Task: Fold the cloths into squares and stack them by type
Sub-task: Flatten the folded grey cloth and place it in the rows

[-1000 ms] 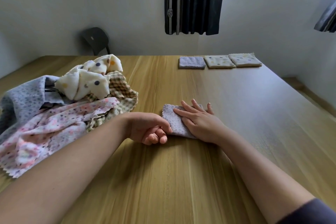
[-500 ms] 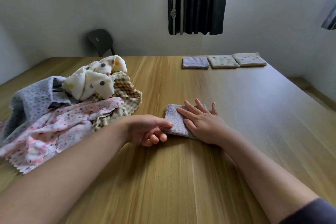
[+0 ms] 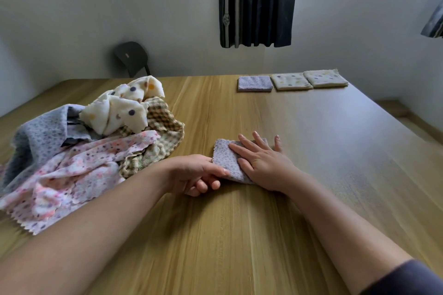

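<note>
The right hand (image 3: 261, 163) presses flat on the folded lilac cloth (image 3: 224, 157) mid-table, the left hand (image 3: 194, 175) touches its left edge — pinch unclear — and the matching lilac stack (image 3: 255, 82) lies well ahead, rightward.

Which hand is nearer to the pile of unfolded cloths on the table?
Left. The left hand lies close beside the pile of unfolded cloths, to its right. The right hand is farther right, pressing flat on the small purple cloth.
</note>
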Available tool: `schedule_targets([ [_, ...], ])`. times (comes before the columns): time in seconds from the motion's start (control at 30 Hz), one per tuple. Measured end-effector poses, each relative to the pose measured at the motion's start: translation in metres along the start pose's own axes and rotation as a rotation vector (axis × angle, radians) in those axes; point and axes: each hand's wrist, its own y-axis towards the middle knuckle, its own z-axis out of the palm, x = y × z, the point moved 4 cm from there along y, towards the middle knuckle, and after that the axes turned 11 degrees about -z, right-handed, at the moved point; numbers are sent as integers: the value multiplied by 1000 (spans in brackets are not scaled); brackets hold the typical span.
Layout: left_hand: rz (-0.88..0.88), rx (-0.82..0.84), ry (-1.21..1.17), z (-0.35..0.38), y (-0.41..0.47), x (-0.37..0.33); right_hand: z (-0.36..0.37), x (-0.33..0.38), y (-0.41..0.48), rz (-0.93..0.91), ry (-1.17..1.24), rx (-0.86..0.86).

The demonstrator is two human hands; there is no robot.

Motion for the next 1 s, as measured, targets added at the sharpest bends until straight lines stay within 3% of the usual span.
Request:
schedule_targets([
  [0.57, -10, -49, 6, -7, -7, 6, 2, 0, 0, -30, 4, -4],
  [0.73, 66, -131, 71, -4, -10, 6, 2, 0, 1, -26, 8, -9],
  [0.9, 163, -335, 135, -11, -10, 2, 2, 0, 1, -26, 24, -10],
  [1.0, 134, -288, 118, -14, -11, 5, 3, 0, 1, -23, 24, -7],
])
